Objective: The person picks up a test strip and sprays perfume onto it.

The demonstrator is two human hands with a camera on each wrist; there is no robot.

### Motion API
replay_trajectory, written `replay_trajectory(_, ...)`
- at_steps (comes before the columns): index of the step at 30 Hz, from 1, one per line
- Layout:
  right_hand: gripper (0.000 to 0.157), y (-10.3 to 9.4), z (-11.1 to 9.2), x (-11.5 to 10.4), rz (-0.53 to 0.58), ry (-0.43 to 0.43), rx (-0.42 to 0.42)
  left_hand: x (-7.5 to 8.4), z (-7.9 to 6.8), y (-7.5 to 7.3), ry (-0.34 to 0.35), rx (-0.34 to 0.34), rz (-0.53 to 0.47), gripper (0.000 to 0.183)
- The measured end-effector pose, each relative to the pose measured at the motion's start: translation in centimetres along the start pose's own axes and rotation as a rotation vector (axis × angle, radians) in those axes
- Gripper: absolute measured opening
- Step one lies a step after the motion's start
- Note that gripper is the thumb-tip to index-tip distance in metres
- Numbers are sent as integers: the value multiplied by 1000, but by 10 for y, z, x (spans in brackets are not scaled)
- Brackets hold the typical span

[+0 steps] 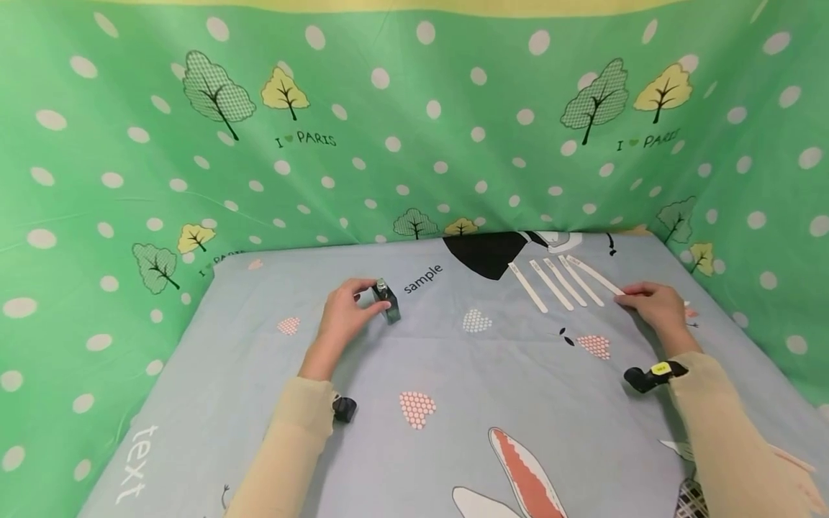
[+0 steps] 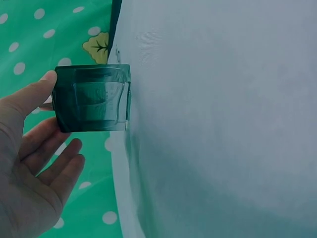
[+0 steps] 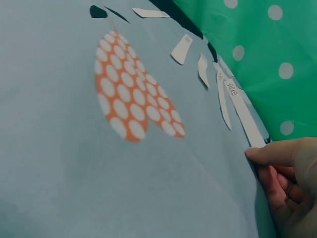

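My left hand [image 1: 345, 311] holds a dark green glass perfume bottle [image 1: 391, 308] by its top, thumb on one side and fingers on the other. In the left wrist view the square, see-through bottle [image 2: 94, 99] shows its thick clear base, and the lower fingers hang off it. Over on the right, my right hand [image 1: 657, 311] pinches the near end of a white paper test strip [image 1: 597, 277] between thumb and fingers. Small print marks the far end of this strip [image 3: 243, 110]. Several similar strips [image 1: 553, 285] lie side by side just left of it.
A grey-blue printed cloth [image 1: 363, 453] covers the table, with hearts, a black shape [image 1: 486, 252] and lettering printed on it. Green dotted curtains [image 1: 414, 129] hang behind and at both sides. Each wrist wears a small black camera [image 1: 648, 377].
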State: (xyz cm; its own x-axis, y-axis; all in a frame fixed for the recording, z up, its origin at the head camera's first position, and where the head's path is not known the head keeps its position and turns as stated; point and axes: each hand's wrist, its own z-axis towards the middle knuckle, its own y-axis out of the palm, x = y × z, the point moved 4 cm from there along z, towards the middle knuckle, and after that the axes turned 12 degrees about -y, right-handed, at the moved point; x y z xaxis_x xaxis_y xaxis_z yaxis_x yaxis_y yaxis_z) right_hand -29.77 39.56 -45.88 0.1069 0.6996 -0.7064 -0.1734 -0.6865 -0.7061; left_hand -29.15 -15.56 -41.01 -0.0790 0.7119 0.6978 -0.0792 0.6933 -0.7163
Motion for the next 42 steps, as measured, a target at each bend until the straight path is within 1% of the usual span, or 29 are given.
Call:
replay_trajectory(6,50,0,3,6,1,39,29,0,4,3,10,-2,15,60)
replay_trajectory(10,51,-5,8,9,36,51,33,2,7,3,15,-3,17,60)
replay_trajectory(13,43,-8,11,9,91,53,30,4,9,2,15,2,22,60)
replay_trajectory(17,22,-11,13,11,139,89,31,5,9,2,19,-2,56,60)
replay_trajectory(19,19,-12,14,13,148,111,37,5,9,3,23,-7,75,61)
replay_trajectory(21,17,-13,15,13,206,136,39,5,8,3,23,-7,84,61)
replay_trajectory(25,11,-14,20,11,320,155,58,5,8,3,26,2,82,61)
replay_trajectory(27,14,-15,21,9,359,151,69,5,9,4,31,2,79,62)
replay_trajectory(29,21,-16,21,7,397,143,79,5,9,4,36,-3,72,62)
replay_trajectory(31,23,-16,20,6,414,135,74,4,9,5,37,-11,56,62)
replay_trajectory(35,24,-16,17,2,460,117,50,0,8,8,43,-18,4,62)
replay_trajectory(38,24,-18,16,-3,479,93,32,-2,6,8,51,-24,-43,62)
replay_trajectory(42,27,-19,14,-8,468,71,18,-4,5,9,52,-39,-94,64)
